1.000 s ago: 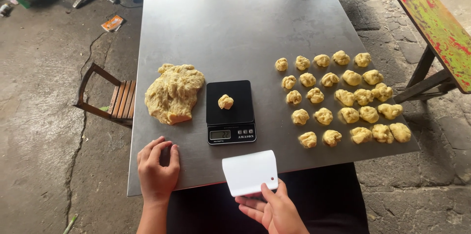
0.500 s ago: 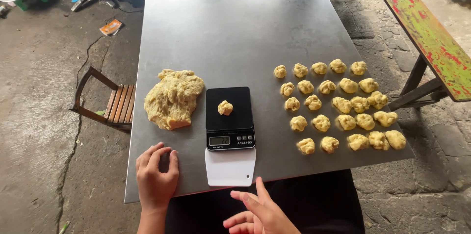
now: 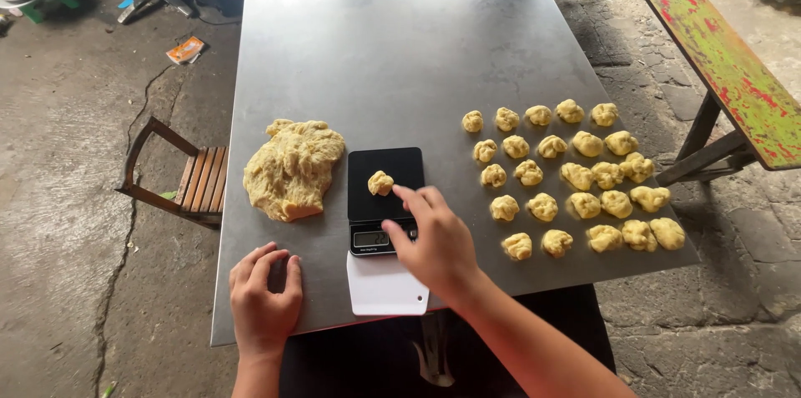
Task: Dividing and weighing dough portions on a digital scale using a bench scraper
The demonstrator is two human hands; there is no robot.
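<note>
Fingers of the right hand [image 3: 435, 244] loosely spread, holding nothing; index tip just short of the small lumpy yellow dough piece [image 3: 380, 183], which sits up and to the left of it on the flat black digital scale [image 3: 385, 189]. Left hand [image 3: 265, 294] lies palm-down on the steel table [image 3: 400, 47], empty, farther off. Big rough dough mass [image 3: 292, 166] left of scale; white plastic scraper [image 3: 385, 288] under right wrist. Portioned dough balls [image 3: 576, 173] in rows at right, soft, uneven.
</note>
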